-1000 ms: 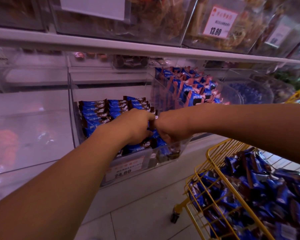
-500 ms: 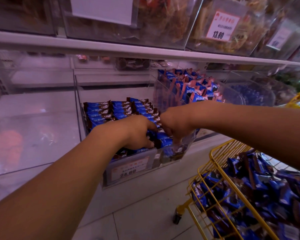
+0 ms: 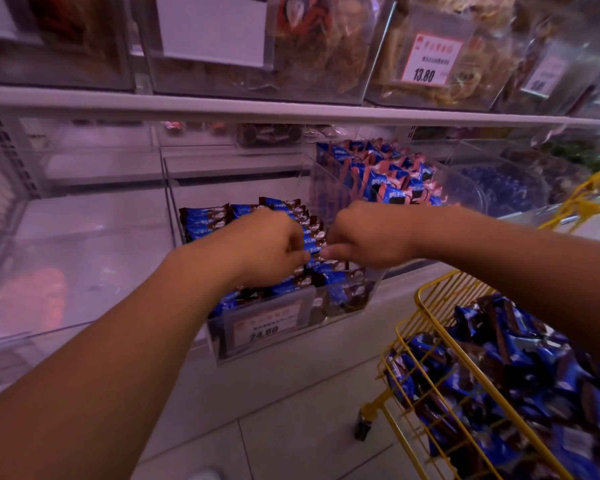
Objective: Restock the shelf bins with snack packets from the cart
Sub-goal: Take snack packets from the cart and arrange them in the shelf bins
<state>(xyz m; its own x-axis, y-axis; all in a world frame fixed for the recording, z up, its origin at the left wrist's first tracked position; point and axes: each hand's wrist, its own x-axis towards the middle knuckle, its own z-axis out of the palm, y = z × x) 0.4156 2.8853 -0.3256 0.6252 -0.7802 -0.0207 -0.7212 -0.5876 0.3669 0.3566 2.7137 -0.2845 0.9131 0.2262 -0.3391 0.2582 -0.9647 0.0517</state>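
Change: both hands sit closer together over the bin than half a second ago, and the view has tipped slightly so more of the upper shelf shows.
Left hand (image 3: 267,251): knuckles up, fingers curled down onto the blue snack packets (image 3: 205,220); whether it pinches one I cannot tell.
Right hand (image 3: 368,237): fingers curled under, thumb tip pointing at the left hand, touching the packet row between them; its grip is hidden.
Bin (image 3: 274,327): clear plastic, directly under both hands, packets lined in neat rows; a price tag (image 3: 264,329) reading 24.80 is on its front wall.
Neighbouring bin (image 3: 388,178): just beyond the right hand, holding blue-and-pink packets.
Cart (image 3: 437,344): yellow wire, below and right of the right forearm, heaped with loose blue packets.
Upper shelf (image 3: 291,110): above both hands, carrying clear boxes and a 13.80 tag (image 3: 430,58).
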